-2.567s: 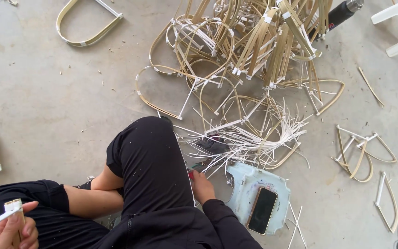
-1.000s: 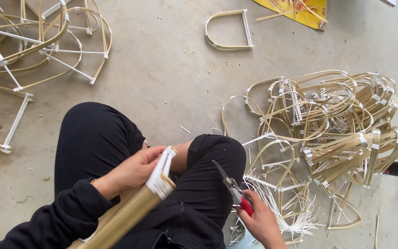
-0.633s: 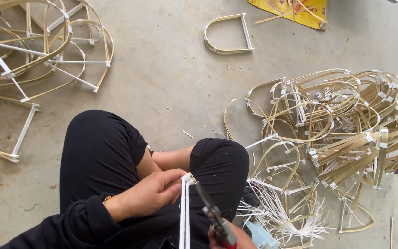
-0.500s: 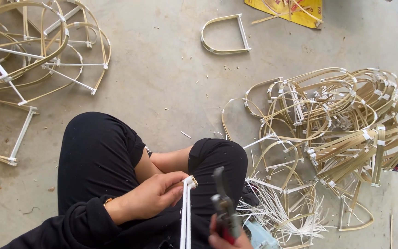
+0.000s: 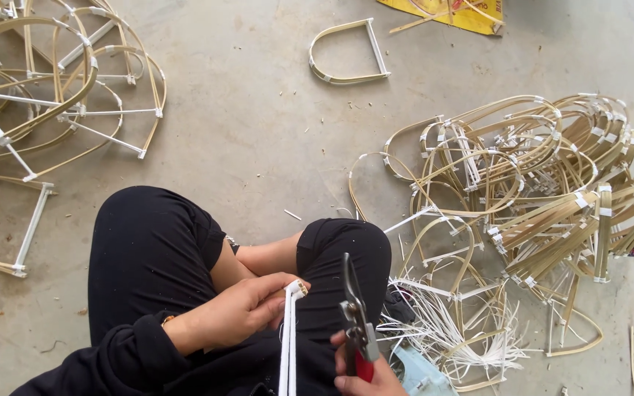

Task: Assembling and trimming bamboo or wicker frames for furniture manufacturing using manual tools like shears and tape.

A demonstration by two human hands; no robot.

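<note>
The left hand (image 5: pixel 240 317) is closed around the top end of a white-bound strip bundle (image 5: pixel 288 341) that runs down over the lap. Just beside it, the right hand (image 5: pixel 365 370) grips the red handles of a pair of shears (image 5: pixel 354 312), blades pointing up. Beyond the knees, a heap of bent cane frames (image 5: pixel 530 183) lies at the floor's (image 5: pixel 258 125) right edge, more frames (image 5: pixel 45 95) at the far left corner.
</note>
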